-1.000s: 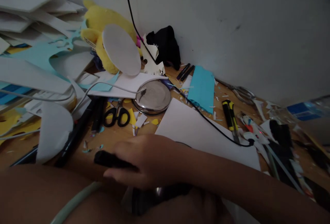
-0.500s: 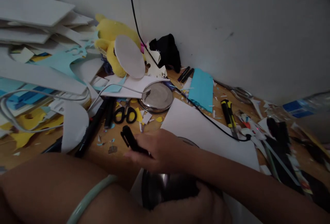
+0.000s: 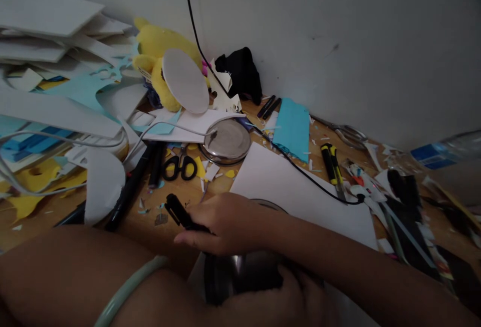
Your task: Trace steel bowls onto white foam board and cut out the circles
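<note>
Right hand [image 3: 225, 224] pinches black marker [image 3: 180, 212] over steel bowl [image 3: 240, 277] (contents hidden).

The black marker [image 3: 179, 213] looks like matt plastic. At six o'clock a shiny metal bowl [image 3: 240, 274] reflects light. At twelve o'clock lies a polished metal lid [image 3: 226, 140]. White paper [image 3: 296, 194] is smooth and matt; the tabletop [image 3: 150, 226] is bare wood. The yellow toy [image 3: 160, 58] is fuzzy cloth.

black marker [image 3: 179, 213], tilted up-left, above shiny metal bowl [image 3: 240, 274] on white sheet [image 3: 285, 186]
</note>
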A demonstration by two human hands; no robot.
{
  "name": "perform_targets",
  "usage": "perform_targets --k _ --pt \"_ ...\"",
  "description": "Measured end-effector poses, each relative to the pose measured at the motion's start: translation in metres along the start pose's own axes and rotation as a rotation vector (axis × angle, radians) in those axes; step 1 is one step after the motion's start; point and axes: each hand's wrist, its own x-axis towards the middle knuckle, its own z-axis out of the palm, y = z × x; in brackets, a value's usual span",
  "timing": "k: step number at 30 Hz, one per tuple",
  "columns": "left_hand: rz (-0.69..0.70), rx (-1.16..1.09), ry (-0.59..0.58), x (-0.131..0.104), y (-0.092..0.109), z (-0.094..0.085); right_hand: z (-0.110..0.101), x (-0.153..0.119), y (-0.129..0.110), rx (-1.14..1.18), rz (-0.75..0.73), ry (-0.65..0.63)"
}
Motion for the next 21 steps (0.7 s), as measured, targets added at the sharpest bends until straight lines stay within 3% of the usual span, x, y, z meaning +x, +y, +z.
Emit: perform_targets --k 4,9,11,13,16,18,21 --pt "0.125 0.175 -0.014 -0.009 0.007 0.007 -0.001 -0.001 0.001 0.091 0.026 0.033" --pt "0.491 1.037 -0.06 -0.012 0.045 0.022 -0.001 0.0 -0.001 0.079 0.027 -0.019" --pt "0.542 1.197 -0.039 -0.012 0.054 0.026 -0.002 0.001 -0.002 0.06 0.035 -0.032" --pt "0.495 1.19 -0.001 -0.012 0.052 0.026 -0.002 0.001 -0.002 0.034 0.053 -0.038" --pt "0.388 1.108 0.052 -0.013 0.032 0.021 -0.002 0.002 -0.001 -0.031 0.111 -0.018" --pt "0.324 0.81 0.074 -0.013 0.017 0.017 -0.003 0.001 0.003 -0.086 0.166 0.039" --pt "0.15 0.169 0.099 -0.011 0.007 0.015 -0.001 0.0 0.01 -0.152 0.24 0.162"
